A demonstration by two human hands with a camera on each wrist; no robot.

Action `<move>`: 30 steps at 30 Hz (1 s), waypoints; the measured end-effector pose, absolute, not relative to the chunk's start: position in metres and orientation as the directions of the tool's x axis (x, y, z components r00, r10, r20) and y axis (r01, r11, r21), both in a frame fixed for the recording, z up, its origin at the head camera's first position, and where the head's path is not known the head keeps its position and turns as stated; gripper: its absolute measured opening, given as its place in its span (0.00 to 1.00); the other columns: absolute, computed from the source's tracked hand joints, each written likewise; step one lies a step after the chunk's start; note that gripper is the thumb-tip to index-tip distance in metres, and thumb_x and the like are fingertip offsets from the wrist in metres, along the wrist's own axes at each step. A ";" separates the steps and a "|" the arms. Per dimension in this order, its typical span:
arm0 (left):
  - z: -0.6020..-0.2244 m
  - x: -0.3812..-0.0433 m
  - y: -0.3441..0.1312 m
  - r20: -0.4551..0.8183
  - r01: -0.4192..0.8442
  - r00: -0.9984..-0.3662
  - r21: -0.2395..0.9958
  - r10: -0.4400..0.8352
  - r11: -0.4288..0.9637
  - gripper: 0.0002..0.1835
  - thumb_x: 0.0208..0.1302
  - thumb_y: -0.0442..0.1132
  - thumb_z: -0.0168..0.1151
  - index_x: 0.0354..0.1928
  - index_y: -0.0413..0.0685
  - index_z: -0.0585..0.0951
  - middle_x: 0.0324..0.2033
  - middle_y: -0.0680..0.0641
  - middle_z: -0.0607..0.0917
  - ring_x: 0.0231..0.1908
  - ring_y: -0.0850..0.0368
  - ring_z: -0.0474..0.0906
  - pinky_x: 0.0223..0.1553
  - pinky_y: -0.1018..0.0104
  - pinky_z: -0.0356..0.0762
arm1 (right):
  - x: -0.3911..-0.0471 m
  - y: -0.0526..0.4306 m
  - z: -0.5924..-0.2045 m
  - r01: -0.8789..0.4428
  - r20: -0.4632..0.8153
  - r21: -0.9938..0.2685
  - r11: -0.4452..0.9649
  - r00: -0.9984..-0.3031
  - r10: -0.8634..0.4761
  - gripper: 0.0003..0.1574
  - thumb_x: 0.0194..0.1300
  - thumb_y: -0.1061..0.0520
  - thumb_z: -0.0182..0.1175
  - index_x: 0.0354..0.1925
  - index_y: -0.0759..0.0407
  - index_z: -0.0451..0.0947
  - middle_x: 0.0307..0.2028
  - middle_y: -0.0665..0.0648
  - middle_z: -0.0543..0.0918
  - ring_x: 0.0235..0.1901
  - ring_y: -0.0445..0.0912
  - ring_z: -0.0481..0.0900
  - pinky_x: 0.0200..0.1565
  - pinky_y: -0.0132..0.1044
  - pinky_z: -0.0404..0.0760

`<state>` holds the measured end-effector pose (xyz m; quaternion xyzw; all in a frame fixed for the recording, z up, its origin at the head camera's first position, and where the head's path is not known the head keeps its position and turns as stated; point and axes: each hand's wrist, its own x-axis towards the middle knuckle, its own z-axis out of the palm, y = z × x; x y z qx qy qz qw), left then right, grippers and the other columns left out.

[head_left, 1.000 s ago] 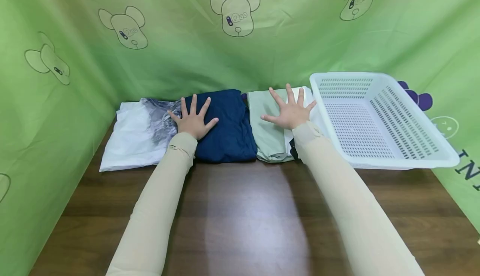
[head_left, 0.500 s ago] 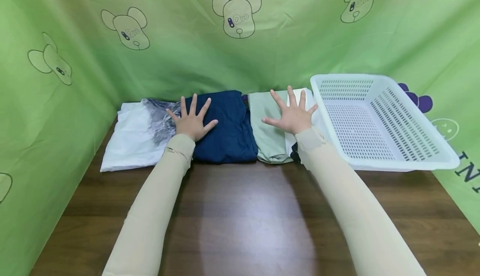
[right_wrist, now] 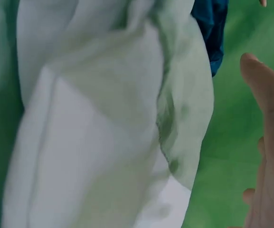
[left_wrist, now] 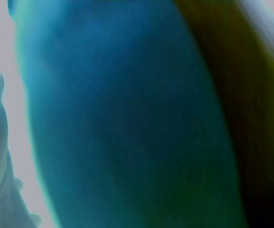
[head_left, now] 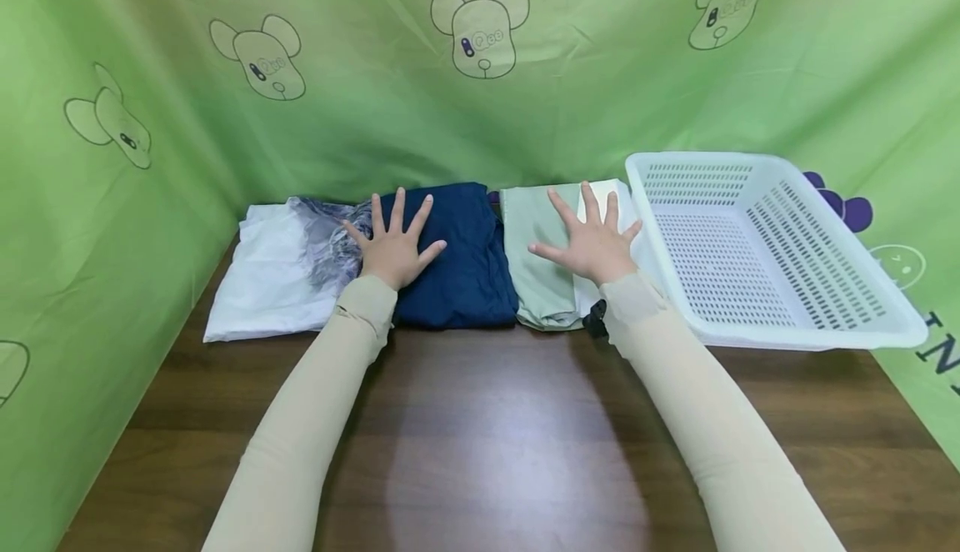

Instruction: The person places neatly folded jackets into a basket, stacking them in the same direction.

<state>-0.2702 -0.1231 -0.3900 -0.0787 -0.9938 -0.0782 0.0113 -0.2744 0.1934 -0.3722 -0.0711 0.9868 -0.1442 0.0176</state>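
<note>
In the head view my left hand (head_left: 393, 253), fingers spread, hovers over the left part of a folded navy cloth (head_left: 472, 285). Left of it lies a folded white cloth (head_left: 258, 277) with a crumpled grey, patterned part (head_left: 322, 239) on its right side. My right hand (head_left: 596, 248) has its fingers fanned out above a folded pale green cloth (head_left: 536, 218) and a white cloth (head_left: 624, 198) beside it. The right wrist view shows a gap between that hand (right_wrist: 272, 109) and the pale fabric (right_wrist: 186, 95). Neither hand holds anything. The left wrist view is mostly blurred blue.
A white slotted plastic basket (head_left: 810, 337) stands at the right, close to the white cloth. The dark wooden table (head_left: 480, 435) extends in front of the row of cloths. A green curtain (head_left: 375, 127) with cartoon prints hangs behind and along both sides.
The head view has shifted slightly, so the scene sits a little lower and further right. Both hands keep their fingers spread over the same cloths.
</note>
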 end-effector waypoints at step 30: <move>-0.393 -0.242 -0.042 0.280 0.354 -0.934 0.802 0.221 0.482 0.31 0.75 0.37 0.55 0.76 0.41 0.60 0.70 0.36 0.64 0.66 0.43 0.68 0.64 0.50 0.71 | -0.243 0.202 -0.368 0.083 0.008 -0.531 0.843 -0.995 0.104 0.46 0.67 0.47 0.51 0.78 0.58 0.52 0.71 0.78 0.52 0.64 0.79 0.56 0.54 0.76 0.61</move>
